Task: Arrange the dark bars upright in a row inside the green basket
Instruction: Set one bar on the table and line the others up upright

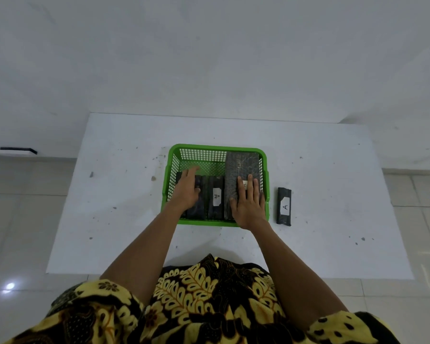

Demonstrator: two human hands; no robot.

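Inside the green basket, the left hand gripped a dark bar. The right hand lay flat, fingers spread, on the large slab. Another labelled bar lay just right of the basket.

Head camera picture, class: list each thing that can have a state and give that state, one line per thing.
Green plastic mesh basket: on the white sheet, holding dark bars.
Wide dark bar: in the basket, under the right hand.
Dark bar labelled A in the basket: between the hands, untouched.
Dark bar labelled A outside: lying flat on the sheet, right of the basket.
Left hand: resting on the left bars.
Right hand: flat, fingers spread.
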